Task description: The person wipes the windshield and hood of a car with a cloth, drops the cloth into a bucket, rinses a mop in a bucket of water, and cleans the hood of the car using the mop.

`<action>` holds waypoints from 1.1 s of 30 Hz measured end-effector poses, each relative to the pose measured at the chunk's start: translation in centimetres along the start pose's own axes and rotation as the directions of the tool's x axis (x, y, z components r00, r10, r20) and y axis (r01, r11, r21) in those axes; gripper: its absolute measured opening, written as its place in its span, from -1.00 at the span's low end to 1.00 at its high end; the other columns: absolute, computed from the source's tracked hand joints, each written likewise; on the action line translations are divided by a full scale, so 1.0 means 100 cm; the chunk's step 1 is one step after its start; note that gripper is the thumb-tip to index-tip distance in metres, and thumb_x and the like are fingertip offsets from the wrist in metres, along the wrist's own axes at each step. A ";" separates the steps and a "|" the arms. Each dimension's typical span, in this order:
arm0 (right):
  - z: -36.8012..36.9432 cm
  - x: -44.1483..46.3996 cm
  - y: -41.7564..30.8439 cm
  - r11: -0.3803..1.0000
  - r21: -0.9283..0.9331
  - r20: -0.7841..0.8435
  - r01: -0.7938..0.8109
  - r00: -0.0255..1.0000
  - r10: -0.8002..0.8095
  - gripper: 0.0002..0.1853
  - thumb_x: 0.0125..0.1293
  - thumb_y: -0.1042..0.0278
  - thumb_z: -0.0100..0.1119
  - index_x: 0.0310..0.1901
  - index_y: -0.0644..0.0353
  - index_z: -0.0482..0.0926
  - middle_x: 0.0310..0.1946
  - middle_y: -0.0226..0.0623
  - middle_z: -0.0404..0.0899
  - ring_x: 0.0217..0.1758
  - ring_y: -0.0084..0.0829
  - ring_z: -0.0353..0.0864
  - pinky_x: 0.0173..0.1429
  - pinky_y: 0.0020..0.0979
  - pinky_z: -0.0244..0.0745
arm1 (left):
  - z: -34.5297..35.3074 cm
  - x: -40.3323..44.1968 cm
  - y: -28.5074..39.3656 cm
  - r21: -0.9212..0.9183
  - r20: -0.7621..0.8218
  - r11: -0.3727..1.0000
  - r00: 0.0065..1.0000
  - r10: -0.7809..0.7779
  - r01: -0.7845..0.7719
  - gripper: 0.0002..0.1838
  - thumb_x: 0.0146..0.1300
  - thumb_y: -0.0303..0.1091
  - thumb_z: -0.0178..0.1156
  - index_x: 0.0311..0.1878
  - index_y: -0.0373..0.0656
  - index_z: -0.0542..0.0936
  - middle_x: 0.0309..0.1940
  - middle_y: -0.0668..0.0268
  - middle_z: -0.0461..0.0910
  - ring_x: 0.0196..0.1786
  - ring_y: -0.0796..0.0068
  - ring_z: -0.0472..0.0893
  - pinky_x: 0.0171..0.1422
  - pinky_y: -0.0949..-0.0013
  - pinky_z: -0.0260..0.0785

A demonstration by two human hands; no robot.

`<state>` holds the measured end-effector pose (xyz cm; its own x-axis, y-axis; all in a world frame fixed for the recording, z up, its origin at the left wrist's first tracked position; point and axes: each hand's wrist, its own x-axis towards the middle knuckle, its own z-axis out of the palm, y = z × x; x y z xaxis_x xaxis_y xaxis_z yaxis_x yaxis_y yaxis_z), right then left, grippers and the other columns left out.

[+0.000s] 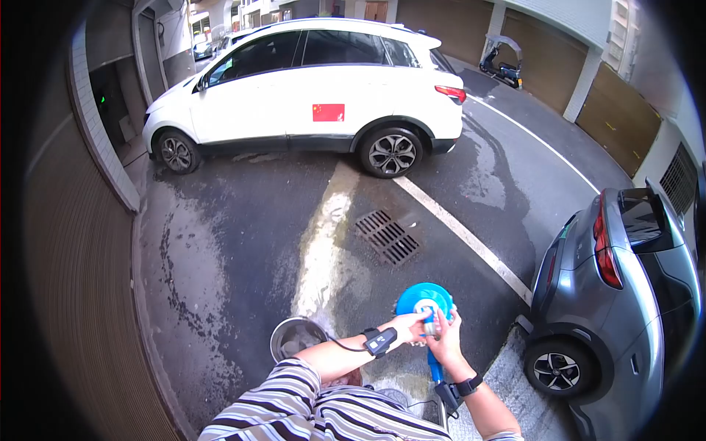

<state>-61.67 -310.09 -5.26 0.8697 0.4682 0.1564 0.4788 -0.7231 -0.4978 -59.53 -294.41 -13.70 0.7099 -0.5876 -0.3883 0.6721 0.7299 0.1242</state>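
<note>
In front of my body is a mop with a round blue head (434,295), pale in the middle, with pale fibres just showing at its rim. Its blue pole (435,366) runs down toward my body. My left hand (410,328) comes in from the left, its fingers closed at the joint under the head. On the other side, my right hand (446,338) has its fingers curled around the same joint. The fingers partly hide the joint. A metal bucket (274,342) stands on the ground left of my left forearm.
A white car (250,110) stands across the way ahead. To the right is a parked grey car (632,294). A drain grate (387,237) lies in the wet ground between them. A ribbed shutter wall (81,279) runs along the left; a scooter (504,66) stands far back.
</note>
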 end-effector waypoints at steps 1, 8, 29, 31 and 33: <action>-0.005 0.010 -0.010 0.989 0.146 0.000 -0.005 1.000 0.005 -0.05 -0.08 0.46 0.32 0.38 0.24 0.04 0.31 0.18 -0.08 0.27 0.07 0.29 0.21 -0.20 0.44 | -0.002 -0.003 0.015 -0.008 -0.014 0.999 0.999 0.033 -0.033 -0.72 0.30 -0.23 0.16 0.02 -0.10 0.47 -0.12 0.14 0.62 -0.11 0.09 0.62 -0.07 -0.06 0.47; -0.018 0.042 0.006 0.987 0.160 0.657 0.007 0.745 -0.112 -0.47 0.24 0.28 0.08 0.17 0.38 0.23 -0.38 0.01 0.61 -0.24 -0.04 0.65 -0.12 -0.15 0.53 | -0.053 0.006 0.143 -0.319 -0.250 0.875 0.923 0.293 -0.364 -0.57 0.34 -0.32 0.07 0.24 -0.12 0.28 0.05 0.09 0.45 0.07 0.06 0.51 0.15 -0.28 0.30; -0.016 0.266 0.120 0.985 0.058 0.672 0.161 0.723 -0.158 -0.67 0.34 0.18 0.05 -0.25 0.36 0.32 -0.49 0.16 0.54 -0.31 0.16 0.58 -0.28 -0.01 0.45 | -0.083 0.026 0.407 -0.313 -0.509 0.552 0.627 0.589 -0.773 -0.72 0.35 -0.16 -0.01 -0.04 -0.13 0.43 -0.16 0.19 0.55 -0.08 0.19 0.55 0.13 -0.11 0.25; -0.005 0.293 0.133 0.977 0.097 0.634 0.189 0.745 -0.207 -0.67 0.32 0.20 0.07 -0.28 0.38 0.32 -0.49 0.17 0.54 -0.31 0.17 0.58 -0.29 -0.01 0.45 | -0.086 0.024 0.433 -0.338 -0.572 0.493 0.591 0.568 -0.801 -0.68 0.37 -0.14 -0.04 0.04 -0.14 0.42 -0.11 0.17 0.54 -0.04 0.20 0.54 0.12 -0.09 0.27; 0.002 0.319 0.136 0.973 0.124 0.637 0.195 0.736 -0.229 -0.68 0.31 0.22 0.08 -0.31 0.38 0.33 -0.50 0.17 0.53 -0.32 0.17 0.57 -0.30 -0.01 0.45 | -0.090 0.025 0.450 -0.311 -0.546 0.495 0.579 0.606 -0.811 -0.63 0.41 -0.10 -0.08 0.10 -0.16 0.39 -0.05 0.13 0.52 -0.03 0.19 0.54 0.12 -0.09 0.28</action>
<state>-27.46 -304.89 -7.27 0.4537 0.8339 -0.3143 0.6208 -0.5487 -0.5599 -29.36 -259.90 -17.32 0.7028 0.2928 -0.6483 -0.3087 0.9466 0.0928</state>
